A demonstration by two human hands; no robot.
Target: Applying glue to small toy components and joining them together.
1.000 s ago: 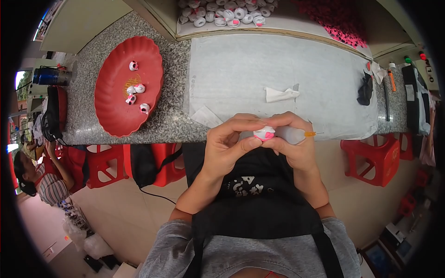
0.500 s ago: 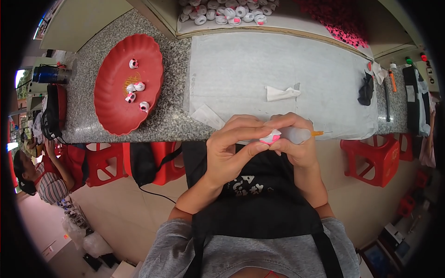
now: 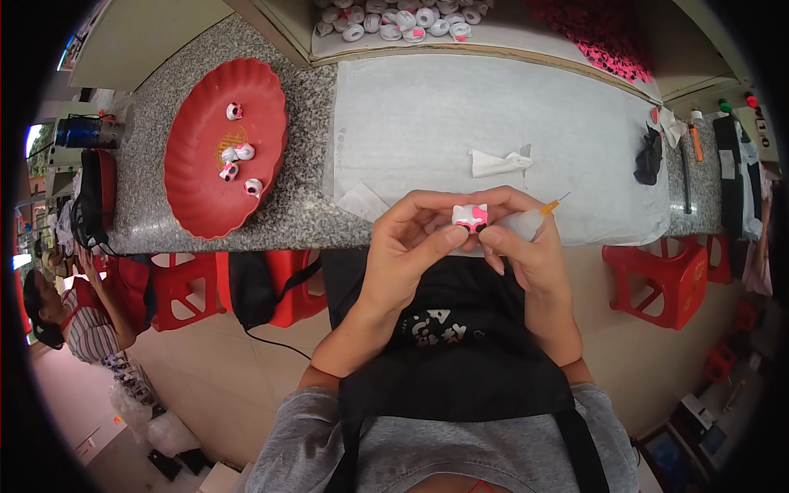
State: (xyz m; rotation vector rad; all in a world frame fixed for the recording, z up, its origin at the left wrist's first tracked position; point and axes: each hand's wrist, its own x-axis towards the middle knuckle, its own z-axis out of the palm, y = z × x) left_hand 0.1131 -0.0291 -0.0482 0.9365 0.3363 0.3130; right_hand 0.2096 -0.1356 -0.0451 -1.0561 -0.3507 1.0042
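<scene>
Pinching a white-and-pink figurine, left hand and right hand curled inward, the right cradling a needle-tipped bottle

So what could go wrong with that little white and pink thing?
The small white-and-pink figure is held between the left hand and the right hand, so it might slip and drop. The right hand also holds a cloudy bottle; its orange nozzle has a thin, uncovered tip, which could poke someone.
</scene>
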